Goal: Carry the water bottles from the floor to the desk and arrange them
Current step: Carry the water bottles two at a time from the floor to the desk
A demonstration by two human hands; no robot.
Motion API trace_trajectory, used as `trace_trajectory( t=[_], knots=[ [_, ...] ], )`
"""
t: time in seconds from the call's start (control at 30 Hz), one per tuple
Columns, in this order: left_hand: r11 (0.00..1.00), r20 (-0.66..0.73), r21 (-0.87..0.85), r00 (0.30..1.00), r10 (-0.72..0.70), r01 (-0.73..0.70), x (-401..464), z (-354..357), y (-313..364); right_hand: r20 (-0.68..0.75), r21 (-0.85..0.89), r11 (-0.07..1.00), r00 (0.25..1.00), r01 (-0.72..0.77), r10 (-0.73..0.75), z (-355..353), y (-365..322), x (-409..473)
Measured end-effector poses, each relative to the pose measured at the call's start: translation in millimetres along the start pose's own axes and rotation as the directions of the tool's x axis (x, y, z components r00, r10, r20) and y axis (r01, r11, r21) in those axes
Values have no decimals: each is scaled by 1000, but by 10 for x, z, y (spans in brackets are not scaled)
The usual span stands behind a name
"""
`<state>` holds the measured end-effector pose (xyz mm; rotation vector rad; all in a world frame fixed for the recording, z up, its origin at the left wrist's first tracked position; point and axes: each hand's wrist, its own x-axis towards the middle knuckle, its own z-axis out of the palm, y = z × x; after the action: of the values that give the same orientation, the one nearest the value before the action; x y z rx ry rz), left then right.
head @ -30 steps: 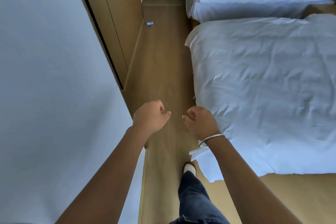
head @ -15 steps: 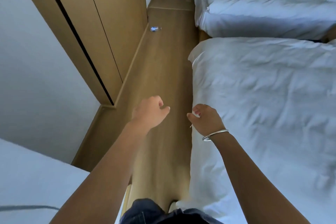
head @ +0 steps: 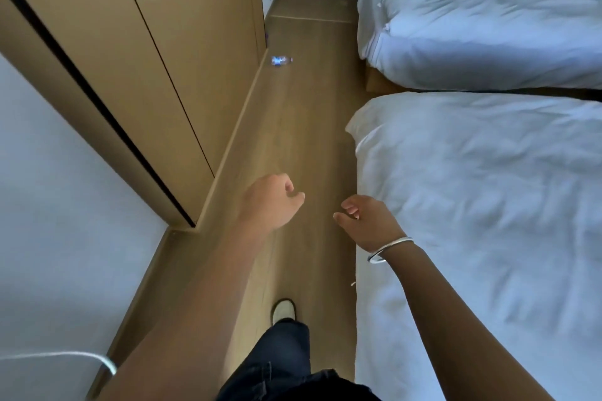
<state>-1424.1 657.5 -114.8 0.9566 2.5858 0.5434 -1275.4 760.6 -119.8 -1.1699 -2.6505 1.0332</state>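
A clear water bottle with a blue label (head: 281,60) lies on its side on the wooden floor, far ahead, close to the base of the wooden cabinet. My left hand (head: 272,202) hangs in front of me over the floor, fingers curled loosely, holding nothing. My right hand (head: 366,221), with a silver bangle on the wrist, is beside it near the bed's edge, fingers also curled and empty. Both hands are well short of the bottle. No desk is in view.
A tall wooden cabinet (head: 182,42) lines the left of a narrow floor aisle (head: 293,146). Two beds with white duvets, the near bed (head: 482,205) and the far bed (head: 482,19), line the right. A white wall (head: 58,205) is at near left. My foot (head: 284,309) steps forward.
I have walked forward along the aisle; the bottle and cabinet appear closer. Both hands stay curled and empty in front of me.
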Motion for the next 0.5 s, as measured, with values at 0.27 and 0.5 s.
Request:
trace_trajectory(
  t=[0.27,0.5],
  knots=[
    [997,12,-81,1000,-4,5,1620,-471,7,-12,22,999,999,-47,47,-177,-352,1469],
    [1000,36,-30,999,-5,6,2677,-455,139,13,48,996,997,-78,77,-264,-343,2575]
  ],
)
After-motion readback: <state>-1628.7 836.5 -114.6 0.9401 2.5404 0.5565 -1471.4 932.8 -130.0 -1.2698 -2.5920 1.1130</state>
